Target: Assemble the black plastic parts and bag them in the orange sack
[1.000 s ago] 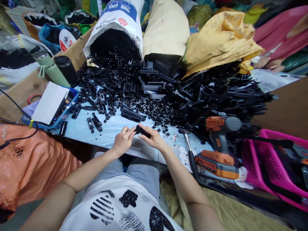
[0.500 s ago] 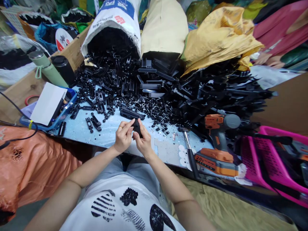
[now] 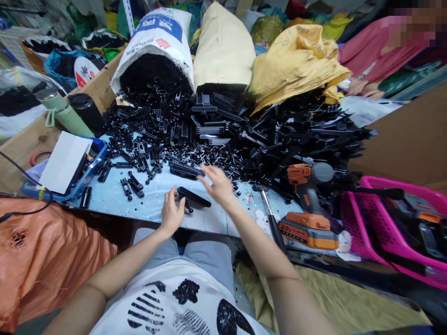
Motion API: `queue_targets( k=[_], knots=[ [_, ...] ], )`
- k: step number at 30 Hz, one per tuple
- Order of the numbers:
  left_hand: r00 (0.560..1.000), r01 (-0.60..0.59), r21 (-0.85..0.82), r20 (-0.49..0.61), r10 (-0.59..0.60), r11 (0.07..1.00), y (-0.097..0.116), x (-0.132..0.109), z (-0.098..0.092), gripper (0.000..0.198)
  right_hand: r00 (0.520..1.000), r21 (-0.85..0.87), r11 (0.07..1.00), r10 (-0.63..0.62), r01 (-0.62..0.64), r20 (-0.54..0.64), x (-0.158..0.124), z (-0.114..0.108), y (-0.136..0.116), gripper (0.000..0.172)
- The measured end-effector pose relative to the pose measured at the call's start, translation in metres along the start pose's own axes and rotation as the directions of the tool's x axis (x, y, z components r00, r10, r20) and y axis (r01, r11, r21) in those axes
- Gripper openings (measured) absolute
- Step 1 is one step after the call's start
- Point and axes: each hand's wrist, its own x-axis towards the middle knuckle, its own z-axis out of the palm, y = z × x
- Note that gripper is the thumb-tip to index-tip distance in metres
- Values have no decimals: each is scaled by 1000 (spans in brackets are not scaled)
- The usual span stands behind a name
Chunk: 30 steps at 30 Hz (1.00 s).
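Observation:
My left hand (image 3: pixel 173 213) is closed on the near end of a long black plastic bar (image 3: pixel 194 197), just above the front of the bench. A smaller black jointed piece (image 3: pixel 189 207) hangs beneath the bar by my fingers; how the two are joined cannot be made out. With fingers apart and nothing in them, my right hand (image 3: pixel 219 186) reaches forward over the bench. Close to its fingertips lie stacked black bars (image 3: pixel 185 170) and a pile of small black-headed screws or pins (image 3: pixel 226 160).
A hammer (image 3: pixel 267 204) and an orange cordless drill (image 3: pixel 310 209) rest at the right, beside a pink basket (image 3: pixel 370 232). Sacks, including a cream one (image 3: pixel 225 46), spill black parts (image 3: pixel 139 125) across the back. A blue tray (image 3: pixel 99 160) stands left. Another person's hands (image 3: pixel 363 87) show far right.
My hands have come apart. The right one let go of the black piece and moved right and forward, opening. The left keeps hold, and the long bar now shows. The view has shifted slightly.

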Motion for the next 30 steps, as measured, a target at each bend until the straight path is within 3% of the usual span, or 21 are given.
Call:
queue_targets(
  k=[2, 3, 5, 7, 8, 11, 13, 15, 17, 18, 19, 21, 23, 24, 26, 28, 30],
  knots=[
    [979, -171, 158, 139, 150, 973, -3, 3, -7, 50, 986, -197, 978, 38, -69, -159, 34, -28, 37, 37],
    [941, -286, 203, 245, 234, 936, -2, 6, -9, 52, 976, -281, 953, 58, -117, -211, 52, -39, 55, 35],
    [805, -493, 218, 482, 346, 842, 5, 17, -10, 55, 960, -418, 874, 160, -246, -230, 86, -55, 87, 29],
    [670, -612, 213, 652, 356, 761, 12, 27, -7, 54, 951, -480, 822, 249, -307, -182, 112, -64, 108, 21],
    [630, -641, 220, 697, 341, 736, 14, 30, -6, 52, 950, -488, 815, 268, -313, -163, 120, -68, 114, 16],
    [595, -653, 232, 746, 298, 721, 13, 33, -9, 46, 955, -481, 826, 234, -295, -183, 120, -82, 117, 16],
    [613, -597, 188, 734, 292, 780, 8, 31, -15, 38, 961, -461, 854, 148, -243, -232, 99, -92, 106, 25],
    [701, -421, 80, 661, 268, 904, 6, 30, -20, 38, 942, -352, 930, -19, -107, -336, 65, -96, 85, 24],
    [814, -94, -163, 556, 170, 982, 10, 35, -21, 47, 851, -138, 988, -130, 68, -509, 25, -88, 53, 17],
    [848, 88, -321, 520, 97, 943, 14, 39, -21, 51, 826, -29, 995, -96, 96, -556, 5, -81, 35, 18],
    [862, 249, -466, 507, 26, 849, 18, 44, -20, 52, 837, 72, 992, -47, 103, -546, -13, -72, 17, 19],
    [858, 449, -635, 504, -103, 628, 25, 53, -17, 53, 913, 201, 972, -30, 121, -406, -43, -55, -11, 15],
    [849, 519, -668, 474, -232, 534, 29, 55, -13, 48, 984, 195, 975, -76, 108, -163, -61, -44, -24, 17],
    [852, 521, -658, 437, -287, 543, 31, 52, -11, 46, 995, 147, 984, -96, 99, -27, -66, -42, -25, 21],
    [886, 463, -619, 337, -318, 634, 33, 40, -4, 46, 971, 44, 996, -84, 76, 225, -71, -40, -21, 34],
    [931, 356, -560, 278, -235, 748, 34, 25, 2, 48, 915, 14, 1000, -21, 17, 404, -73, -38, -12, 45],
    [955, 221, -478, 281, -91, 850, 34, 14, 5, 48, 862, 50, 998, 14, -45, 507, -76, -34, -2, 43]
  ],
)
